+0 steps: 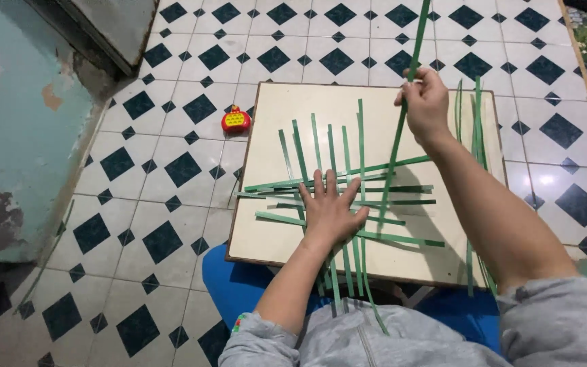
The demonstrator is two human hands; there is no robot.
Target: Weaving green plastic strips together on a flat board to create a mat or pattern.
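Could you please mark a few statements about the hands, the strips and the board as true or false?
1. The left hand lies flat on the woven green strips. True.
2. The right hand is empty. False: its fingers pinch a long green strip.
3. The weaving rests on a pale board. True.
4. The red and yellow toy sits on the board. False: it lies on the tiled floor beside it.
5. Spare strips lie at the board's right edge. True.

Left hand (329,209) flat, fingers (319,182) spread, palm down. Right hand (424,102) raised forward, fingers pinched closed, arm extended.
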